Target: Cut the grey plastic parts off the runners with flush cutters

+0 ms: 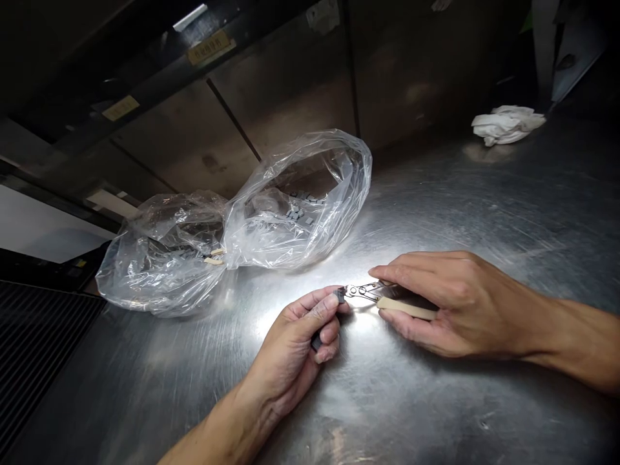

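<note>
My left hand [305, 332] is closed around a small dark grey piece [340, 295], held between thumb and index finger. More dark grey material shows below, under the curled fingers; whether it is the same piece I cannot tell. In my right hand [450, 303] is a pair of cutting pliers [363, 292] with cream handles, gripped between thumb and fingers. The plier jaws meet the grey piece at the left fingertips. Both hands are just above a shiny metal table [387, 400].
Behind my hands stands an open clear plastic bag [334, 239] with several small grey pieces [295, 213] inside. A second clear bag [159, 284] sits left of it, with cream-coloured handles [214, 261] between them. A crumpled white cloth [506, 124] lies at the back right.
</note>
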Demonstrator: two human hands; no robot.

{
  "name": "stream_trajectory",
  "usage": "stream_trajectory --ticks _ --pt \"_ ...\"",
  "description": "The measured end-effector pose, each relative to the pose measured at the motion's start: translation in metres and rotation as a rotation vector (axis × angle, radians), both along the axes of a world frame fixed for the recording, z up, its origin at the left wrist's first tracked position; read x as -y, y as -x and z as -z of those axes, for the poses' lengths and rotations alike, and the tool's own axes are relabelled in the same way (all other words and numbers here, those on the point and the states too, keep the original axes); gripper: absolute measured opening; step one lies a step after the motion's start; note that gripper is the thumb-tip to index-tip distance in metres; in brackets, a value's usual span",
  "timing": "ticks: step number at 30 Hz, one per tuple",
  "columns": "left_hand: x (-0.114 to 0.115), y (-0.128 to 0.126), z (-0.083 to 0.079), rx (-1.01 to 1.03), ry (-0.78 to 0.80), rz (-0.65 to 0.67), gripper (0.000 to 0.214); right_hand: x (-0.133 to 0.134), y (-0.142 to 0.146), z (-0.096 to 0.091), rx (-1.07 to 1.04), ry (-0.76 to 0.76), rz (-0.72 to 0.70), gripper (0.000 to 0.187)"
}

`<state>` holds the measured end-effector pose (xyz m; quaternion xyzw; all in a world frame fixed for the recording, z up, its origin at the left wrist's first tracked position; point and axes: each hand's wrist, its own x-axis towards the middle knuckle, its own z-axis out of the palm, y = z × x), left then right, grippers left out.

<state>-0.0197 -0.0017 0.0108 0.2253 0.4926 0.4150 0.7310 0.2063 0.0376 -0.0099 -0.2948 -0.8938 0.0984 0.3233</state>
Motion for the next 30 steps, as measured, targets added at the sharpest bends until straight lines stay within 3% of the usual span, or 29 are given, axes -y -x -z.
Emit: stream_trajectory --ticks 30 --pt "-0.0014 0.0008 0.0022 0.002 0.012 -0.032 0.021 0.0016 -0.0014 -0.0039 0.092 -0.015 -0.028 0.024"
